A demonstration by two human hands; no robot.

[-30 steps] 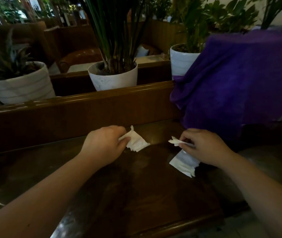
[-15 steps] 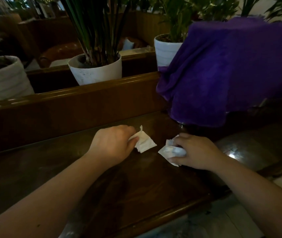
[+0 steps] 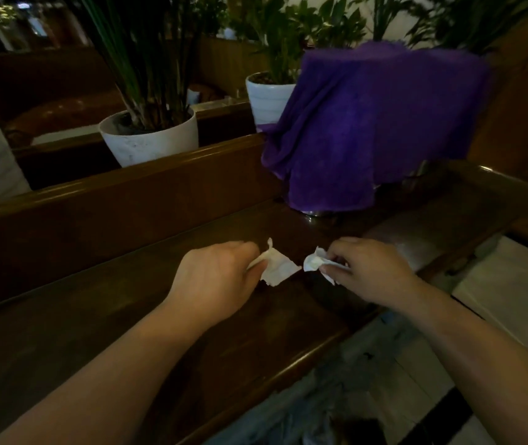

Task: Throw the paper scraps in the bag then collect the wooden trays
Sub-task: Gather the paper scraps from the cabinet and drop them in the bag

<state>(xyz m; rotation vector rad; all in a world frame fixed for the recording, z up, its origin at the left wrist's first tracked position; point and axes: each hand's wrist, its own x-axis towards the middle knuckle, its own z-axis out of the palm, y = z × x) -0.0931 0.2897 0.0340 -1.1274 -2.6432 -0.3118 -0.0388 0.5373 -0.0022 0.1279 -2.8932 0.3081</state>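
My left hand [image 3: 214,277] pinches a flat white paper scrap [image 3: 278,268] just above the dark wooden counter [image 3: 127,316]. My right hand [image 3: 368,271] grips a crumpled white paper scrap [image 3: 314,261] close beside the first one; the two scraps are a small gap apart. A greyish plastic bag [image 3: 291,422] shows dimly below the counter's front edge, near the floor. No wooden tray is visible.
A purple cloth [image 3: 368,123] drapes over something metal at the counter's back right. Behind a raised wooden ledge [image 3: 111,187] stand white plant pots [image 3: 153,139]. Pale floor tiles [image 3: 497,290] lie to the right.
My right hand has crumpled its scrap and lifted it toward the left hand's scrap. The camera has swung, so the purple cloth sits nearer the middle.
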